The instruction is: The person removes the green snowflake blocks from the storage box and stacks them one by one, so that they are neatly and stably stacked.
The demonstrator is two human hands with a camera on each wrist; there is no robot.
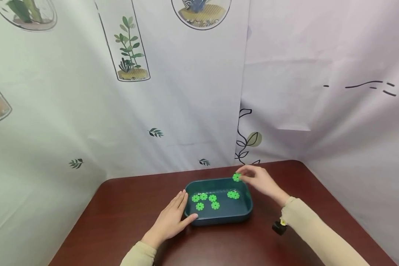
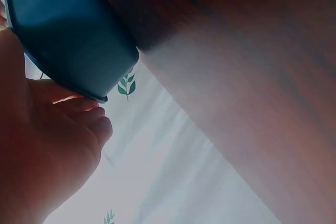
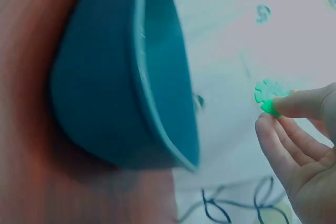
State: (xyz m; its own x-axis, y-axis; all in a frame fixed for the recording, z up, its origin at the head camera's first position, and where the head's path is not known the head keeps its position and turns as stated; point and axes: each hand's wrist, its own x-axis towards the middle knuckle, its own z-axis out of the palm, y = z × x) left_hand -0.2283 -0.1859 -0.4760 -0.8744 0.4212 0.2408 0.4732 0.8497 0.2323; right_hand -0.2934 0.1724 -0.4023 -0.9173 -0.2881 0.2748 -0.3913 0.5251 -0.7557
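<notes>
A dark teal rectangular dish [image 1: 219, 221] stands on the table, with several green notched discs, like snowflake building pieces, lying flat on its floor, among them one disc [image 1: 200, 206] at the left and an overlapping pair [image 1: 233, 194] at the right. My right hand [image 1: 257, 180] pinches another green notched disc [image 3: 269, 95] between thumb and fingertips, above the dish's far right corner. At the opposite end, my left hand [image 1: 171, 218] rests on the dish's left rim, fingers straight along it and thumb reaching over the near rim. In the left wrist view its fingertips touch the rim [image 2: 100, 99].
The dish sits toward the back of a dark red-brown table [image 1: 133, 207]. Pale fabric [image 1: 193, 92] printed with plants hangs behind and at both sides. A small black object with a yellow flower [image 1: 279, 227] is at the right sleeve's cuff.
</notes>
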